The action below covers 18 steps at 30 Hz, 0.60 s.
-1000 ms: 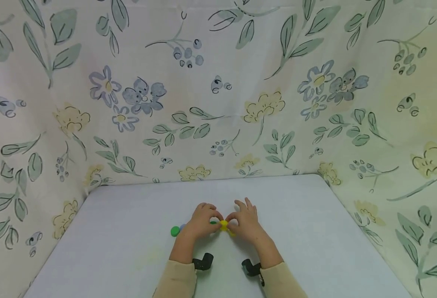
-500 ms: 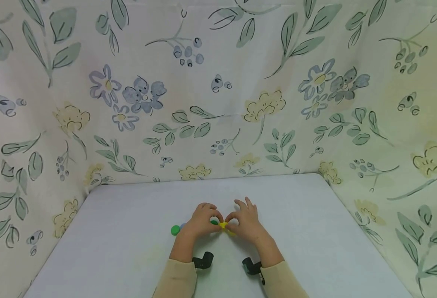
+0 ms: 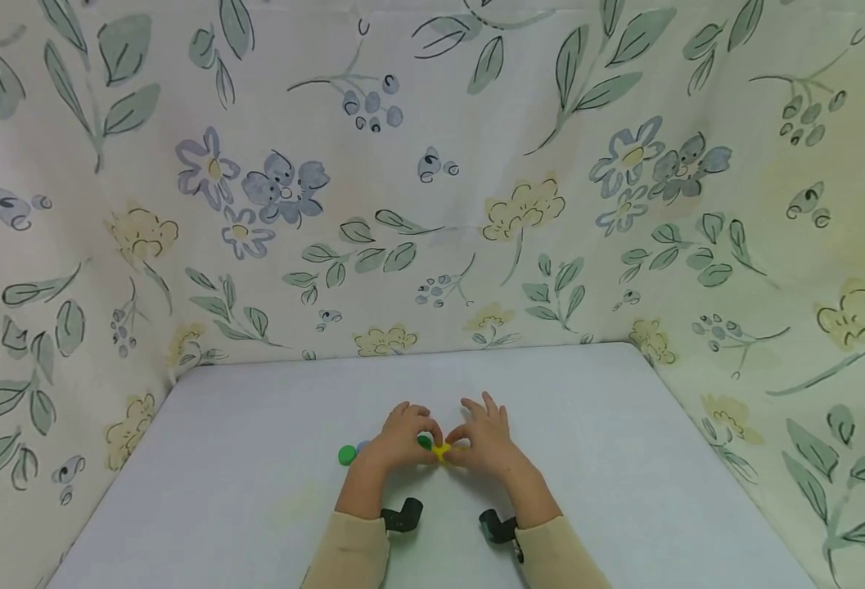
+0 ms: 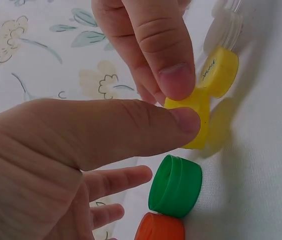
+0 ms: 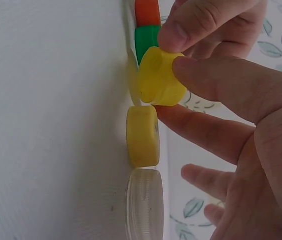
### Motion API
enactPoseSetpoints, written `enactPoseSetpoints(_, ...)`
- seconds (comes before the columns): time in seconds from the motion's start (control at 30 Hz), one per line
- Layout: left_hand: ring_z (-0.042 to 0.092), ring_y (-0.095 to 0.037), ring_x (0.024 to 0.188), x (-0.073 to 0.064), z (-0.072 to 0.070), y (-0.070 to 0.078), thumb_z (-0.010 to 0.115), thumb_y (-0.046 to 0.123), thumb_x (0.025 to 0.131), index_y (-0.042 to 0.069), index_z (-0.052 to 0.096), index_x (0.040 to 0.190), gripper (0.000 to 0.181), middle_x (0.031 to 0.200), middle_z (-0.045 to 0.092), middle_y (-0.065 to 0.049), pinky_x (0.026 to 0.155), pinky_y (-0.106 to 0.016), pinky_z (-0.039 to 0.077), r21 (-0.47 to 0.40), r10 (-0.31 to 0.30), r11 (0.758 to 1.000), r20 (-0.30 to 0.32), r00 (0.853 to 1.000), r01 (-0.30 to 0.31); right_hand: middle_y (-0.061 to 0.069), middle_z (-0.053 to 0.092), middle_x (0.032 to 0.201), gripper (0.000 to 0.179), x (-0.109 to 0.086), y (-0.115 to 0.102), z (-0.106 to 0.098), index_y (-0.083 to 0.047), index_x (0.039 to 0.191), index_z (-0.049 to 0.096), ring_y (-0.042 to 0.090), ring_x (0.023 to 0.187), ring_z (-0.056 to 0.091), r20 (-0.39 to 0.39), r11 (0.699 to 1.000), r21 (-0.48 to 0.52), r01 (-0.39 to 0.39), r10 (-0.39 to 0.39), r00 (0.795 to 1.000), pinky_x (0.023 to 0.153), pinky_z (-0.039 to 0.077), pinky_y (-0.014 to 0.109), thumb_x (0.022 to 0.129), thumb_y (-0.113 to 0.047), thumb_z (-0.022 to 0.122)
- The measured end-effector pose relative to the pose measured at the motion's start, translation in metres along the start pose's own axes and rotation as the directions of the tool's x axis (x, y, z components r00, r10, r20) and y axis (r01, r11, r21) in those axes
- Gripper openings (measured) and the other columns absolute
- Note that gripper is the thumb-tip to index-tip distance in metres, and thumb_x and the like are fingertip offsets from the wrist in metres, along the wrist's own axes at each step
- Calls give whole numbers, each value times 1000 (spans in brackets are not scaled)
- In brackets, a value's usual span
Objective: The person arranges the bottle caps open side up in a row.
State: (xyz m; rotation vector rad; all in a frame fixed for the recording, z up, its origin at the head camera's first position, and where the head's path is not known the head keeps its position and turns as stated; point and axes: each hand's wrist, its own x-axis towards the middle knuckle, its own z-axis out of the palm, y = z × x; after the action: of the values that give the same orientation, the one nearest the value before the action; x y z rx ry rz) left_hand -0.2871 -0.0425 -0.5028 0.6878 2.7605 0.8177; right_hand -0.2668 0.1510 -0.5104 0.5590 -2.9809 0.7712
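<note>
Toward six o'clock in the head view, at the white tabletop (image 3: 587, 425), left hand (image 3: 405, 435) and right hand (image 3: 487, 439) pinch one yellow cap (image 5: 156, 81), a green cap (image 4: 176, 187) at its ten o'clock. Probably light, stiff plastic; best gripped by its side.

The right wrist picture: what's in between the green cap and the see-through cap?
The right wrist view shows a held yellow cap, pinched by the left hand and right hand, then another yellow cap on the white table.

Both sleeves (image 3: 345, 556) were beige; each wrist (image 3: 362, 497) wore a black, bent camera (image 3: 404, 516), the right one perhaps greenish at its tip.
</note>
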Motion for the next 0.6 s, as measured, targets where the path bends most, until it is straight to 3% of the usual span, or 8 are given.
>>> enactPoseSetpoints(0.23, 17, -42, 137, -3, -1, 0, 76, 28, 76, 28, 69, 84, 11, 137, 46, -11, 106, -60, 19, 0, -10, 1000, -8, 1000, 10, 19, 35, 144, 19, 0, 0, 3, -23, 86, 74, 47, 138, 4, -6, 1000, -8, 1, -1, 1000, 103, 1, 69, 75, -38, 76)
enactPoseSetpoints(0.6, 19, -42, 136, -1, 1, 1, 78, 31, 74, 24, 72, 90, 19, 135, 47, -11, 107, -58, 18, 48, -8, 999, -7, 1000, 8, 20, 35, 144, 20, 0, -3, 5, -24, 87, 72, 46, 138, 4, -5, 1000, -25, -16, 16, 1000, 104, 0, 68, 72, -35, 80)
